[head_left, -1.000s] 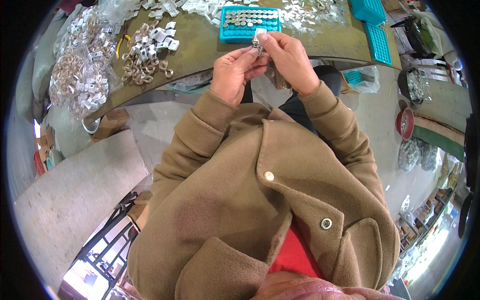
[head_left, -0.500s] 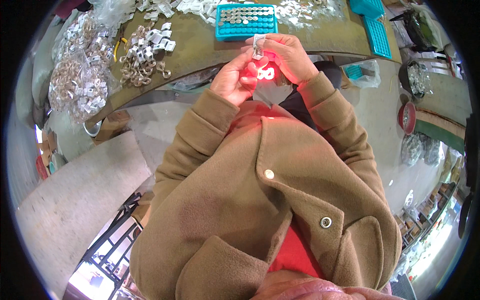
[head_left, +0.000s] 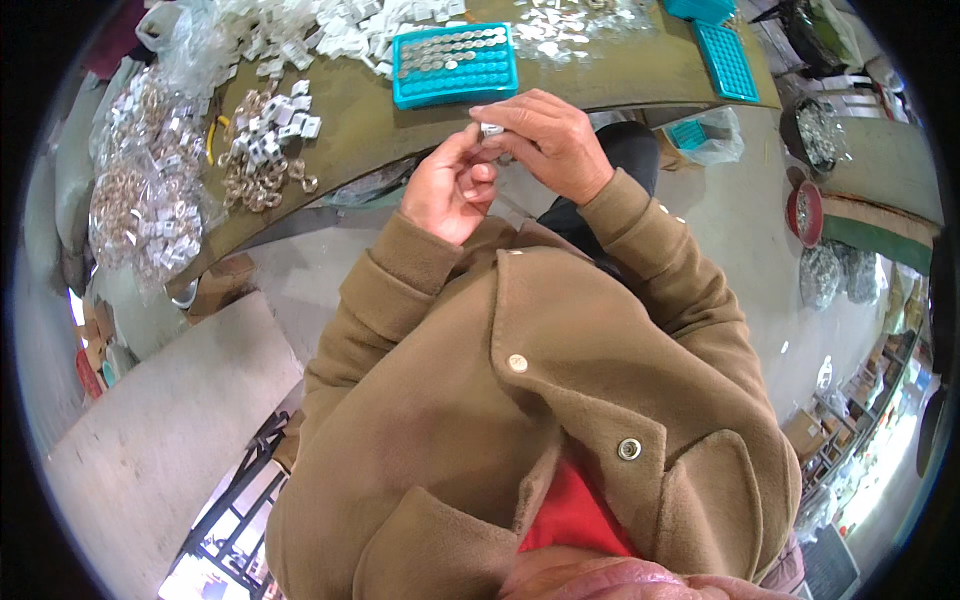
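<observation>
Between my two hands, just in front of the table edge, is a small white plastic piece (head_left: 491,129). My right hand (head_left: 555,145) pinches it from the right, with thumb and fingers covering most of it. My left hand (head_left: 448,190) has its thumb and forefinger closed at the piece's left side, the other fingers curled. Beyond the hands, a turquoise tray (head_left: 455,97) stands on the table, with round silver discs (head_left: 440,50) in rows in its far part. To the left lies a heap of white plastic pieces with clear looped bands (head_left: 265,140).
A yellow-handled tool (head_left: 212,140) lies left of the heap, beside clear bags of similar parts (head_left: 150,190). White pieces (head_left: 360,30) cover the table's far side. A second turquoise tray (head_left: 727,62) sits at the right end. A red bowl (head_left: 806,212) stands further right.
The red glow at my hands has gone out. My right fingers now cover more of the white piece, which has dropped a little nearer. The whole view has shifted slightly.
</observation>
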